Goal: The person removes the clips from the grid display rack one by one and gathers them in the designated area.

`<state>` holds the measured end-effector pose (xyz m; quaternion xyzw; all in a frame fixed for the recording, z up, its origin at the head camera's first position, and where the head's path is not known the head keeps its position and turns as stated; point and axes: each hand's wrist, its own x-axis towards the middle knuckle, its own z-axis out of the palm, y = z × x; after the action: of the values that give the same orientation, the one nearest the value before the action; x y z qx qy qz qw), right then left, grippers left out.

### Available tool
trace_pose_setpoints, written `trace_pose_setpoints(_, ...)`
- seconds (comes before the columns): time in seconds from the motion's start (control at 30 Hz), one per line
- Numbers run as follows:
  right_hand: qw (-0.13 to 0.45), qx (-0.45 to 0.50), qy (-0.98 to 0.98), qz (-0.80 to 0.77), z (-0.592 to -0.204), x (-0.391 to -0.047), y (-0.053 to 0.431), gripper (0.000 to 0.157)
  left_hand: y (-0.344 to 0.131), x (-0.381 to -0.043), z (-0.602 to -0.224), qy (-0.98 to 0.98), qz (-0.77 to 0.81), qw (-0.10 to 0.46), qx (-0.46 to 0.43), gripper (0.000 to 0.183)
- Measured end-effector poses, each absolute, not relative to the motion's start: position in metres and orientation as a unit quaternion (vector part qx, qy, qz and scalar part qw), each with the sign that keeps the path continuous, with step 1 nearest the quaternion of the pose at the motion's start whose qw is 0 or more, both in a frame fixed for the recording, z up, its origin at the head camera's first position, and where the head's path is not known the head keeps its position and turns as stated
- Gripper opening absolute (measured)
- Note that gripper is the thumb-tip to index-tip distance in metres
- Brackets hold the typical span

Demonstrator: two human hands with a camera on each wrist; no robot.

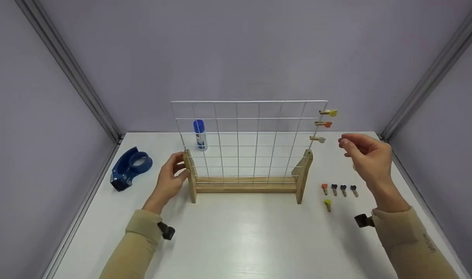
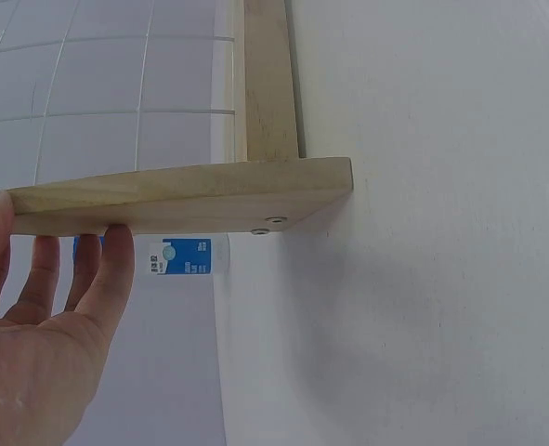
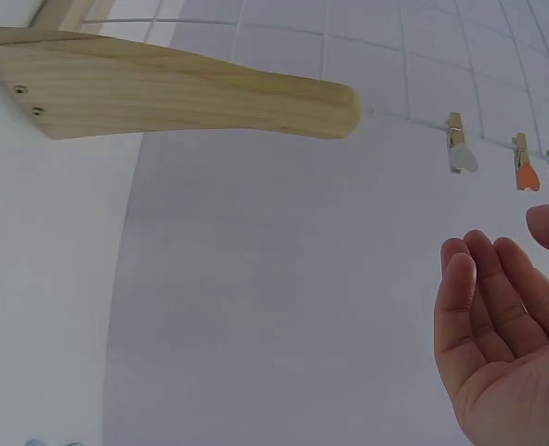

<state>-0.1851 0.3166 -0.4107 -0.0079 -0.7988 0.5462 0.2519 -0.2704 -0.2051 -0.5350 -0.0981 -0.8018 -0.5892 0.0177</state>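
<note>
A white wire grid (image 1: 237, 133) stands upright in a wooden stand (image 1: 245, 188). My left hand (image 1: 170, 176) holds the stand's left post, thumb on one side and fingertips against the other, as the left wrist view shows (image 2: 56, 344). Three small wooden clothespins with heart tops are clipped along the grid's right edge: a yellow one (image 1: 329, 112), an orange one (image 1: 324, 124) and a grey one (image 1: 318, 139). Just right of the grey clothespin hovers my right hand (image 1: 369, 155), fingers loosely bent, nothing between thumb and fingertips (image 3: 506, 344).
On the table right of the stand lie an orange-topped clothespin (image 1: 324, 188), several dark-blue ones (image 1: 343, 190) and a yellow-green one (image 1: 328, 205). A glue stick (image 1: 201, 141) stands behind the grid. At the left rests a blue tape dispenser (image 1: 127, 166). Walls enclose the back and sides.
</note>
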Motion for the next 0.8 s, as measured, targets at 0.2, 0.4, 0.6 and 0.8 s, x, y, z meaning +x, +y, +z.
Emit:
trace_pose_setpoints(0.2,0.298,0.024,-0.719,0.627,-0.384,-0.202,0.294,0.020,-0.207,-0.271,-0.536,-0.804,-0.586,0.015,-0.096,0.057)
trace_pose_setpoints(0.4,0.331,0.089,-0.627,0.700,-0.373,-0.219,0.278,0.019,-0.204,-0.270,-0.536,-0.805,-0.586,0.014,-0.094,0.057)
trace_pose_setpoints(0.6,0.333,0.092,-0.592,0.728,-0.377,-0.226,0.276,0.016,-0.203,-0.269,-0.535,-0.804,-0.587,0.010,-0.092,0.057)
trace_pose_setpoints(0.8,0.332,0.069,-0.594,0.730,-0.378,-0.228,0.275,0.014,-0.204,-0.270,-0.534,-0.803,-0.590,0.013,-0.090,0.057)
